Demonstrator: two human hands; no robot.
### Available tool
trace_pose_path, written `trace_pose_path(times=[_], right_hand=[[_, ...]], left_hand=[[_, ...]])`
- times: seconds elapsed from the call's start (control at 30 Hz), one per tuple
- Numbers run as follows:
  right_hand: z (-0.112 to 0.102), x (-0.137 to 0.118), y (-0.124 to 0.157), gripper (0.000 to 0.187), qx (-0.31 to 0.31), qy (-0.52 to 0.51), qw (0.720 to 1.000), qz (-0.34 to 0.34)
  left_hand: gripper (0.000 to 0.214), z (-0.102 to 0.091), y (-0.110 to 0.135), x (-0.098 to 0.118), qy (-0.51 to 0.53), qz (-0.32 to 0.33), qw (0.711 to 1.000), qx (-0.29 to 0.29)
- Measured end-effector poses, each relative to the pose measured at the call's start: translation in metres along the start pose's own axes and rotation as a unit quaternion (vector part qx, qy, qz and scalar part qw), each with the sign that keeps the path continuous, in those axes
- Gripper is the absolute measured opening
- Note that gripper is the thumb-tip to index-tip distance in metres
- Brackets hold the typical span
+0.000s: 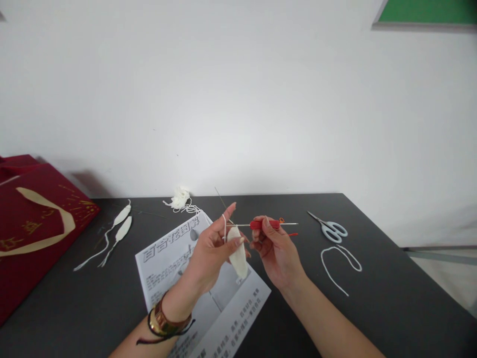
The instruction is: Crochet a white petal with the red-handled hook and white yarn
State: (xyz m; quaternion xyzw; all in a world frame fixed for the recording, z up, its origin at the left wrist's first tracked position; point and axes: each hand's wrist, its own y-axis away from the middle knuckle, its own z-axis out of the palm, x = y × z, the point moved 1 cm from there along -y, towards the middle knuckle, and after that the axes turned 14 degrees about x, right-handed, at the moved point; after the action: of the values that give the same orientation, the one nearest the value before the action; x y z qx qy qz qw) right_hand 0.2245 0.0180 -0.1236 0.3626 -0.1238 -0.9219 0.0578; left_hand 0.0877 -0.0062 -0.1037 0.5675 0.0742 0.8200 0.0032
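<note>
My left hand [216,248] pinches a white crocheted petal [237,258] between thumb and fingers, with white yarn looped over the raised index finger. A thin wire [220,198] sticks up behind that finger. My right hand [276,248] grips the red handle of a crochet hook [265,224]. Its metal shaft points left and meets the petal's upper edge. Where exactly the tip enters the stitches is too small to tell. Beneath both hands lies a printed instruction sheet [160,268] with pictures and large characters.
Two finished white petals [122,228] with yarn tails lie at left, beside a dark red gift bag [37,223]. A heap of white yarn [181,199] rests against the wall. At right are scissors [331,229], a loose yarn piece [341,248] and a small red item [294,234].
</note>
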Motion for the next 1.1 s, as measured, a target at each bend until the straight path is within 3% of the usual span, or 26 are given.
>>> trace_pose_path(times=[0.23, 0.47, 0.67, 0.8, 0.93, 1.1], right_hand=[[0.001, 0.000, -0.002, 0.015, -0.002, -0.002, 1.000, 0.008], [-0.002, -0.001, -0.003, 0.013, 0.006, -0.027, 0.999, 0.022], [-0.001, 0.000, -0.002, 0.014, 0.013, -0.016, 1.000, 0.015], [0.002, -0.001, 0.000, 0.014, 0.011, -0.010, 1.000, 0.005], [0.002, -0.001, 0.001, 0.015, 0.001, 0.003, 1.000, 0.001], [0.001, -0.001, -0.001, 0.015, -0.007, -0.001, 1.000, -0.006]], left_hand=[[0.079, -0.002, -0.001, 0.002, -0.033, 0.022, 0.999, 0.029], [0.099, 0.006, 0.006, -0.001, -0.001, 0.015, 1.000, -0.016], [0.100, 0.005, 0.005, -0.001, -0.040, 0.005, 0.999, 0.010], [0.091, 0.003, 0.003, 0.002, -0.025, 0.005, 1.000, 0.017], [0.068, 0.000, 0.001, 0.002, -0.013, -0.004, 1.000, 0.016], [0.049, -0.005, -0.004, -0.003, -0.008, 0.013, 0.998, 0.056]])
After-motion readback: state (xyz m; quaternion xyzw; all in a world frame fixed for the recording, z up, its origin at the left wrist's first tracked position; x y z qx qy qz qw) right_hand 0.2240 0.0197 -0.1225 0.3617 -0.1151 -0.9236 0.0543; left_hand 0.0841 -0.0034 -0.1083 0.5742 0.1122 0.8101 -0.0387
